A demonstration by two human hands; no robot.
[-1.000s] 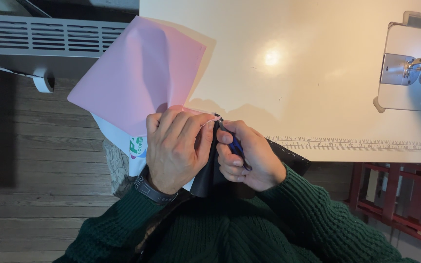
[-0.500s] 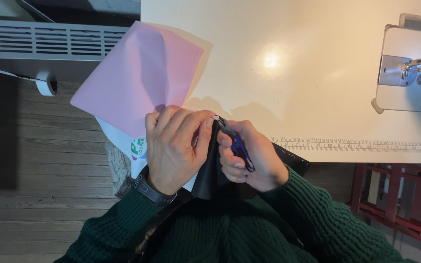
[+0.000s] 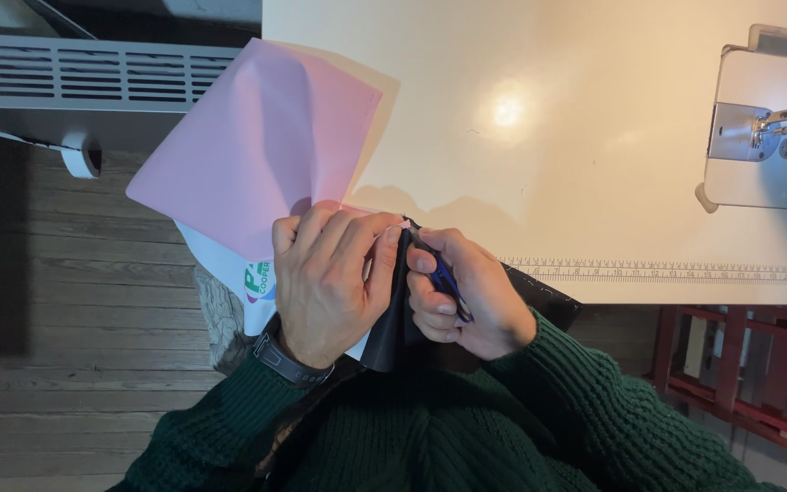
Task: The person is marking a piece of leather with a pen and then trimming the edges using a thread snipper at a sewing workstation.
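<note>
My left hand lies over the near corner of a pink paper sheet and pinches it together with a piece of black fabric. A white printed sheet peeks out under the pink one. My right hand is closed around a blue-handled tool, probably small scissors, its tip at the fabric's top edge next to my left fingertips. Both hands hover at the near edge of the cream table. A dark wristband sits on my left wrist.
A white sewing machine stands at the table's right side. A printed ruler strip runs along the table's front edge. A white slatted radiator and a tape roll lie left, over wooden floor. Red shelving sits below right.
The hands have hardly moved. My right hand has shifted slightly, with the blue tool's tip closer to my left fingertips at the fabric edge.
</note>
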